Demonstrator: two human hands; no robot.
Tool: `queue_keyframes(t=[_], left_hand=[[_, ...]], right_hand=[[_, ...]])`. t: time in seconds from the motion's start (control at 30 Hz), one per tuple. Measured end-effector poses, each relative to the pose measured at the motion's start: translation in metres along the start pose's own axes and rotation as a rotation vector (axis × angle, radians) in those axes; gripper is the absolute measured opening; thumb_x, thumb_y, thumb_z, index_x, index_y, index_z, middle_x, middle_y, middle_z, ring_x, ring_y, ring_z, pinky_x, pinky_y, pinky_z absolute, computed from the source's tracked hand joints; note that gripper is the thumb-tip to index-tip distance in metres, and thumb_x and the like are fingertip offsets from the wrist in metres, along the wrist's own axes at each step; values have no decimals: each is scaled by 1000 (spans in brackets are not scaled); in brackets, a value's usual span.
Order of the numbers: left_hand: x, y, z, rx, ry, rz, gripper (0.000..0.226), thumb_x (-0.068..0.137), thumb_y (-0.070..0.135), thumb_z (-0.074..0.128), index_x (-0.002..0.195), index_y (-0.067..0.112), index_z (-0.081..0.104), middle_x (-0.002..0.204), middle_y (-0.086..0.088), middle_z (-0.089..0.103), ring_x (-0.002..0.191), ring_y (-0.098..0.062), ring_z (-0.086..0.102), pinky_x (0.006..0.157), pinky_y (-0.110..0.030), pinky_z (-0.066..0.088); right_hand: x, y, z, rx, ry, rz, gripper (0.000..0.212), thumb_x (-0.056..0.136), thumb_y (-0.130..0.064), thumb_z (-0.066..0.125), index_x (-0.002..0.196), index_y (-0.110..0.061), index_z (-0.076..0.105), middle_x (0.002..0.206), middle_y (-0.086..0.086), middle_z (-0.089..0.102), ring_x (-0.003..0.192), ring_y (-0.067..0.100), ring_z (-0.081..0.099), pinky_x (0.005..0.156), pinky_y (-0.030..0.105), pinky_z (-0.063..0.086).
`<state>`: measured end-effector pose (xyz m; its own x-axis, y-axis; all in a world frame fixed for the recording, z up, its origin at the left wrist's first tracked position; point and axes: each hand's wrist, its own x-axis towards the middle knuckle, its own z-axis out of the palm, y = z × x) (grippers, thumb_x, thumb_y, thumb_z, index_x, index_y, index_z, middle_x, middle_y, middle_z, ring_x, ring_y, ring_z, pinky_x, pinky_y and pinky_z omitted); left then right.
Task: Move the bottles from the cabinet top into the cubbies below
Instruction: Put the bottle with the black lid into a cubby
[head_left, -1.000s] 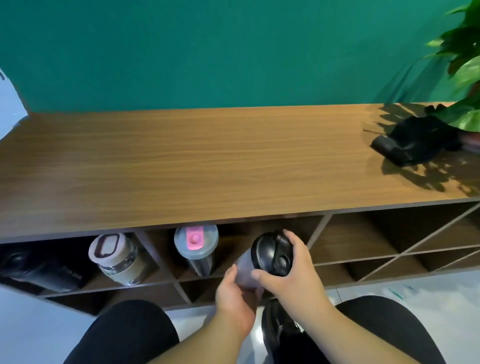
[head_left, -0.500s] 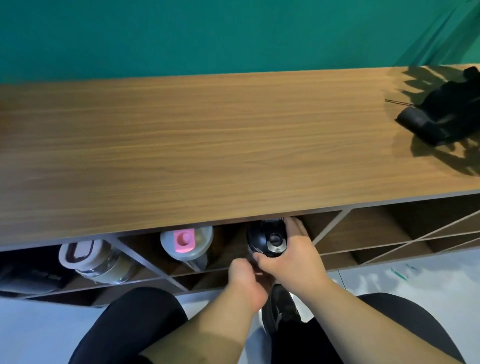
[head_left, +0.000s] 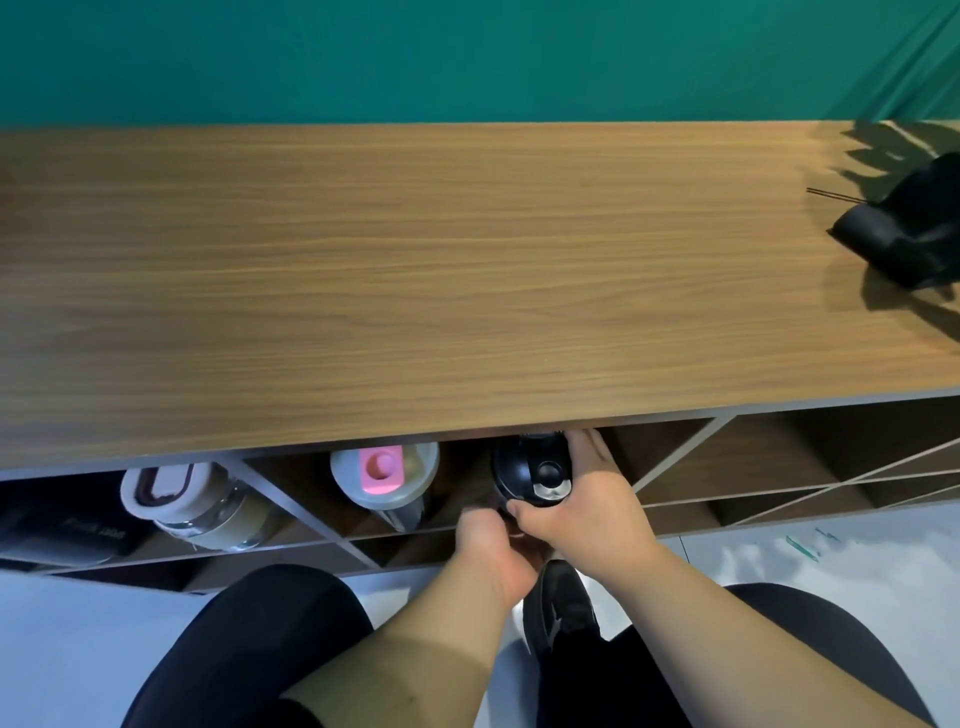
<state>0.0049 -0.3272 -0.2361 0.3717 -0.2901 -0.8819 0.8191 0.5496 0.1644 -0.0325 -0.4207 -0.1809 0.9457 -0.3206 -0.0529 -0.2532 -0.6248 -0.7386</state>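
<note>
Far left cubby holds a dark black bottle (head_left: 62, 538) lying on its side, mostly in shadow, details hard to read. Next cubby to the right: clear glass bottle with a cream lid and brown loop handle (head_left: 192, 506), lying tilted, lid end facing out. A slanted grey divider (head_left: 291, 499) separates it from the next cubby, where a clear tumbler with a grey lid and pink flip tab (head_left: 384, 480) lies lid-out.

In the same cubby, just right of that tumbler, the black-capped bottle with a round button lid (head_left: 532, 475) sits at the cubby mouth, cap facing the camera, top edge tucked under the front lip of the wooden cabinet top (head_left: 415, 270). Body of this bottle is hidden by the hands.

Left hand (head_left: 491, 551) is under the bottle's lower end, fingers curled; whether it actually grips or just props from below cannot be told. Right hand (head_left: 582, 506) is wrapped around the cap's right side, thumb across the lower rim, fingers reaching up into the cubby beside it, holding the bottle.

Cubbies to the right of the hands show only diagonal dividers. Cabinet top is bare wood except for a black fabric item (head_left: 904, 228) at far right, in leaf shadow. A black shoe (head_left: 561, 608) and dark trouser legs are below, on a pale floor.
</note>
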Motion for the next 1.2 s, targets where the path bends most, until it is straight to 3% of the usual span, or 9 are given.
queue_keyframes(t=[0.23, 0.47, 0.57, 0.63, 0.73, 0.8, 0.93, 1.03, 1.2], left_hand=[[3, 10, -1, 73, -47, -6, 38, 97, 36, 52, 104, 6, 74, 80, -20, 80, 87, -37, 71, 109, -59, 49], [1, 13, 0, 132, -24, -8, 43, 95, 37, 53, 117, 8, 74, 104, -22, 79, 106, -41, 70, 112, -61, 45], [-1, 10, -4, 159, 4, -10, 54, 95, 47, 48, 123, 8, 72, 113, -20, 77, 116, -41, 67, 115, -61, 42], [-3, 11, -6, 172, 35, -15, 63, 93, 54, 49, 127, 5, 68, 104, -17, 68, 102, -36, 63, 111, -58, 46], [-22, 14, -11, 321, 139, 63, 36, 105, 39, 40, 105, 10, 60, 92, -16, 52, 80, -31, 53, 92, -43, 45], [-35, 15, -14, 411, 186, 117, 25, 108, 31, 37, 102, 18, 58, 109, -16, 56, 98, -33, 56, 99, -46, 40], [-48, 19, -12, 608, 162, 401, 51, 109, 36, 42, 154, 13, 44, 157, -13, 50, 146, -32, 44, 114, -40, 33], [-48, 20, -6, 672, 86, 523, 50, 108, 39, 45, 155, 24, 44, 153, -2, 55, 144, -25, 47, 116, -33, 31], [-42, 17, -6, 684, 9, 468, 39, 106, 43, 48, 144, 37, 53, 121, 7, 68, 129, -27, 62, 120, -53, 38]], right_hand=[[10, 4, 0, 21, -26, 31, 71, 57, -36, 86, 119, -31, 52, 118, -17, 50, 105, 3, 53, 76, 14, 40], [12, 7, 1, 71, -54, 42, 70, 58, -29, 87, 116, -37, 48, 118, -17, 49, 103, -1, 50, 76, 8, 38], [8, 12, 2, 95, -60, 41, 82, 55, -28, 90, 125, -32, 47, 124, -12, 49, 112, 3, 50, 87, 15, 41], [4, 17, 2, 129, -38, 51, 90, 53, -28, 90, 131, -31, 44, 128, -9, 50, 117, 4, 49, 96, 23, 42], [1, 23, -3, 210, -78, 76, 96, 56, -23, 89, 138, -36, 39, 133, -12, 54, 125, 3, 49, 102, 22, 40], [-1, 21, -7, 268, -113, 87, 94, 62, -14, 88, 138, -39, 38, 129, -19, 56, 120, -10, 50, 94, 7, 37], [-1, 11, -12, 355, -120, 74, 91, 69, -3, 86, 138, -36, 37, 124, -22, 55, 102, -31, 44, 80, -4, 34], [-2, 7, -10, 347, -105, 67, 85, 71, 1, 84, 132, -36, 37, 114, -25, 54, 95, -32, 47, 77, -3, 35], [-1, 7, -6, 345, -91, 95, 85, 71, -3, 85, 135, -35, 40, 117, -18, 59, 98, -27, 51, 77, -2, 37]])
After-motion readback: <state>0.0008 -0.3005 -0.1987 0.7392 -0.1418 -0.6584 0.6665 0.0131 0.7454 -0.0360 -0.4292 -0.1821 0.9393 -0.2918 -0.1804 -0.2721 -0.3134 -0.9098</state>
